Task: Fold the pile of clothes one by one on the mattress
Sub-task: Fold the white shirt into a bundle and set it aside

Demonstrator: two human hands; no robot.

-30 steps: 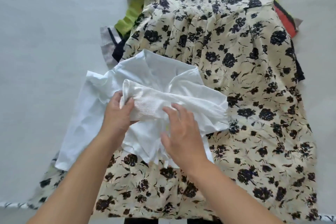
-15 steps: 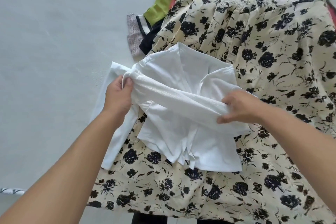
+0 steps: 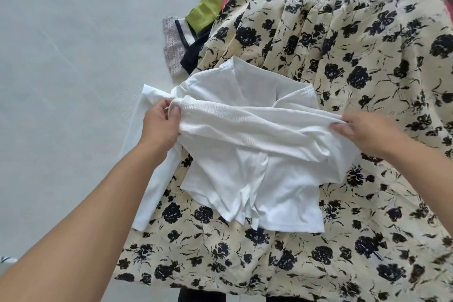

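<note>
A white ribbed top (image 3: 247,154) lies crumpled on a cream dress with black flowers (image 3: 355,61), which is spread over the pile. My left hand (image 3: 160,124) pinches the top's left end between thumb and fingers. My right hand (image 3: 362,130) pinches its right end, so a band of white cloth stretches between both hands. One white sleeve (image 3: 152,179) trails down to the left, partly onto the mattress (image 3: 73,56).
Under the dress's left edge peek a lime green garment (image 3: 210,5), a dark navy piece with white trim (image 3: 191,46) and a speckled grey cloth (image 3: 171,44). A red cloth edge (image 3: 448,5) shows at the far right. The pale grey mattress extends to the left.
My right hand has moved right, away from the left, pulling the white cloth taut between them. The view has shifted so the clothes sit further right.
</note>
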